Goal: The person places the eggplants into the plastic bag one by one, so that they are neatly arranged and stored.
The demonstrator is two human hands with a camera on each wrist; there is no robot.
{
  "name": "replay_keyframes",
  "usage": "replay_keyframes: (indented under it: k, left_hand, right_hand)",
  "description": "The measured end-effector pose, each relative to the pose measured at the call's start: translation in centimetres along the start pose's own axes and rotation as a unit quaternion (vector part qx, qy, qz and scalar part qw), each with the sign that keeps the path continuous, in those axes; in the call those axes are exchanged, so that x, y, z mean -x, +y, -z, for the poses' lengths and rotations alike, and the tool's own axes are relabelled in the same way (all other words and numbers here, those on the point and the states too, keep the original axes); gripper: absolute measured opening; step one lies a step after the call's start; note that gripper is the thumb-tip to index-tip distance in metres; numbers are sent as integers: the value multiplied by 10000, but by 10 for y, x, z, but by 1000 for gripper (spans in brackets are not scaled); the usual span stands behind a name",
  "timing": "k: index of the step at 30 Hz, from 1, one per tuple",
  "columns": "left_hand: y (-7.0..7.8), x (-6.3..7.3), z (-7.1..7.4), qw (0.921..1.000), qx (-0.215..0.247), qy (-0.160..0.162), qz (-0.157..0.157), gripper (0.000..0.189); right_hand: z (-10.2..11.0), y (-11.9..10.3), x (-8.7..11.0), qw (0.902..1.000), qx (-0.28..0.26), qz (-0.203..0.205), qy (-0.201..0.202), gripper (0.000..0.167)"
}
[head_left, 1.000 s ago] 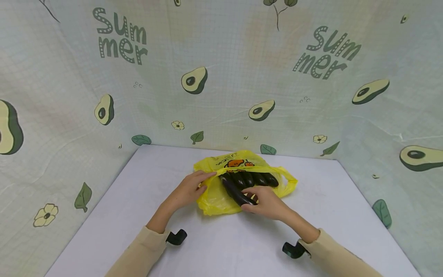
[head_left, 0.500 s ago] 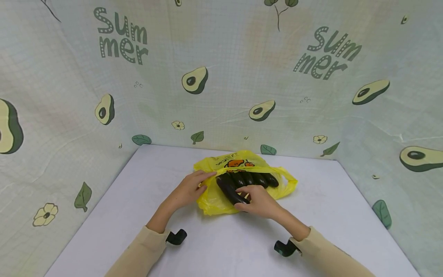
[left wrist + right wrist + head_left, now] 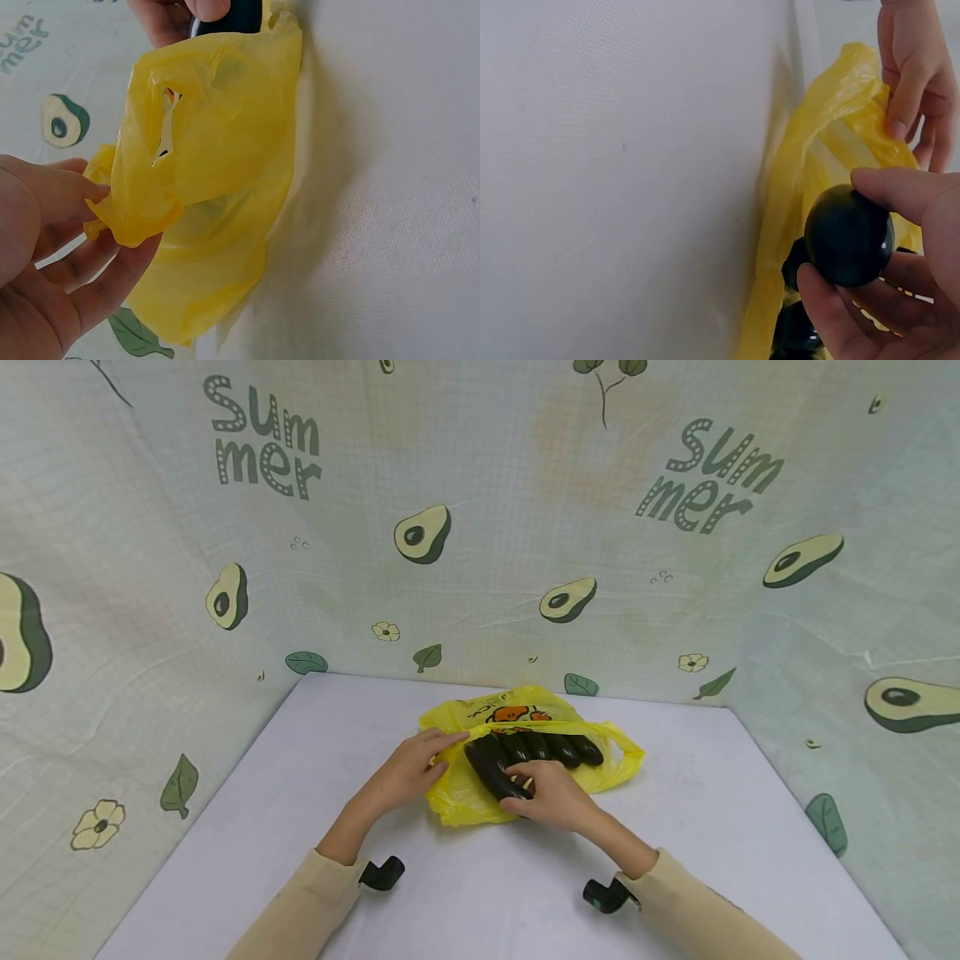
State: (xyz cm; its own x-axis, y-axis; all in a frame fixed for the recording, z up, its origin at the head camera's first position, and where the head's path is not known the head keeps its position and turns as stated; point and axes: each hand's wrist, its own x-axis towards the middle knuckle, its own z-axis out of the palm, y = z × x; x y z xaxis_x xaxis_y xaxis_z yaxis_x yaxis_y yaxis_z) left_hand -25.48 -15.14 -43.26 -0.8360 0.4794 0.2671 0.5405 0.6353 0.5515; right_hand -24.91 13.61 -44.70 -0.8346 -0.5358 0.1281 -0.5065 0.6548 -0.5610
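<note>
A yellow plastic bag (image 3: 468,803) lies on its side with its mouth toward me. My left hand (image 3: 408,768) pinches the left edge of that mouth between thumb and fingers, as the left wrist view shows at the crumpled bag edge (image 3: 142,221). My right hand (image 3: 553,795) grips the near end of a glossy dark eggplant (image 3: 486,767), whose far end reaches into the bag. Its rounded end (image 3: 849,236) sits between thumb and fingers in the right wrist view. Several more eggplants (image 3: 561,750) lie side by side inside, to the right of the held one, their far ends hidden by the bag.
The bag rests on a white table (image 3: 465,893). Behind and at both sides hangs a pale cloth (image 3: 480,635) printed with avocados and leaves. A bag handle loop (image 3: 632,764) sticks out at the right.
My right hand has moved left with the eggplant, bringing it alongside the other eggplants in the bag. My left hand has stayed at the bag's edge.
</note>
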Motion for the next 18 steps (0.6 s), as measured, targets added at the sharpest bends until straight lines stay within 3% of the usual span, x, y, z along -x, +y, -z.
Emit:
replay_keyframes:
  k: [18]
  left_hand:
    - [-1, 0, 1, 10000, 17, 25, -6, 57]
  right_hand:
    - [-15, -1, -10, 9997, 143, 4, 198, 46]
